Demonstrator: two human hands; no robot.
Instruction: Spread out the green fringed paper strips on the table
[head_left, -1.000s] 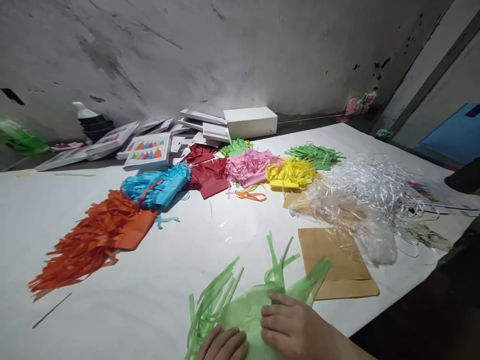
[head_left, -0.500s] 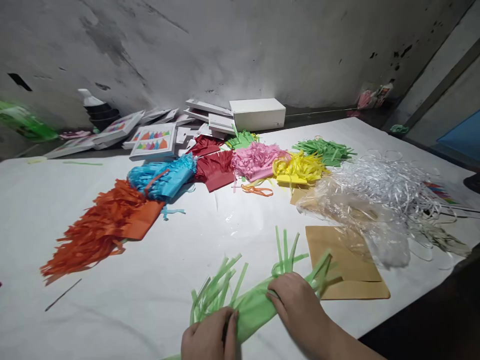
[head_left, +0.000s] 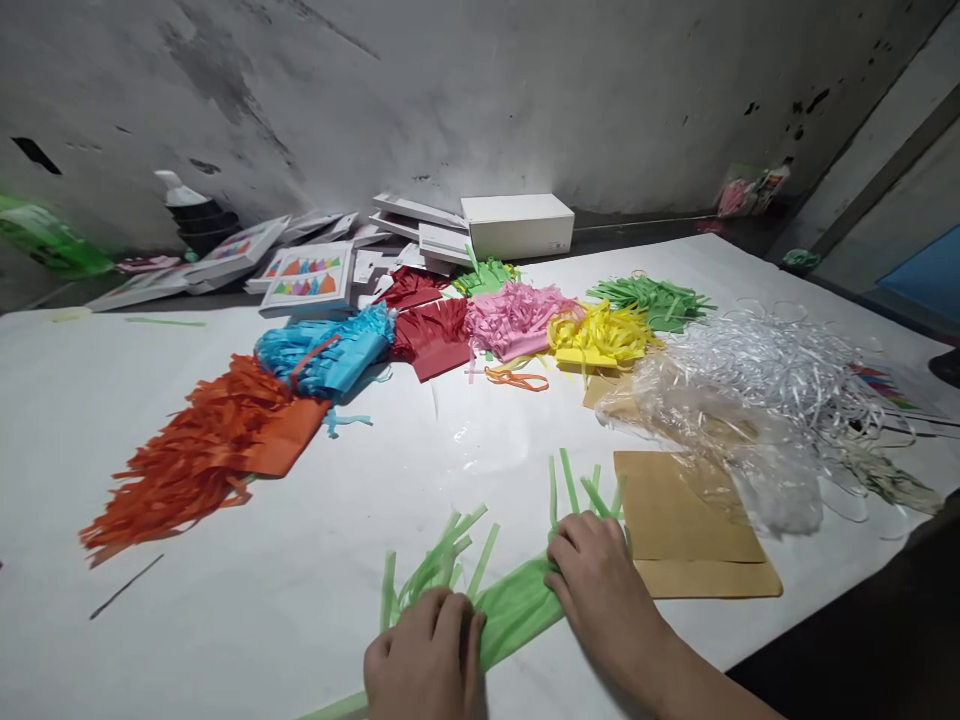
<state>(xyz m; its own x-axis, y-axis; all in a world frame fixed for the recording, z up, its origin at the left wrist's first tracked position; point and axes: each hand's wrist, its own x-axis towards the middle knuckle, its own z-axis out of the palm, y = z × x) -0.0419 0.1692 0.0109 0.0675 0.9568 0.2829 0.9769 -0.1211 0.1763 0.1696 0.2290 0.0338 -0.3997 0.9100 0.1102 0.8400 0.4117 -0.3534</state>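
A light green tissue paper tassel (head_left: 521, 605), its strips cut into a fringe at both ends, lies near the table's front edge. My left hand (head_left: 424, 655) has its fingers closed over the left part, with fringe strips sticking up behind it. Over the right part my right hand (head_left: 596, 580) is closed, fingers curled down on the paper. The uncut band stretches between the two hands. One loose green strip (head_left: 337, 708) runs out to the left from under my left hand. My fingertips are partly hidden.
Fringed paper bundles in orange (head_left: 202, 450), blue (head_left: 330, 350), dark red (head_left: 431, 335), pink (head_left: 521, 320), yellow (head_left: 600, 335) and green (head_left: 652, 302) form an arc. A brown envelope (head_left: 690, 510), clear plastic (head_left: 720, 440) and white string (head_left: 780, 350) lie right. Behind stand boxes (head_left: 517, 225).
My right hand has shifted slightly right and up along the green tissue, and now covers more of the right fringe. My left hand has moved slightly, still on the left part.
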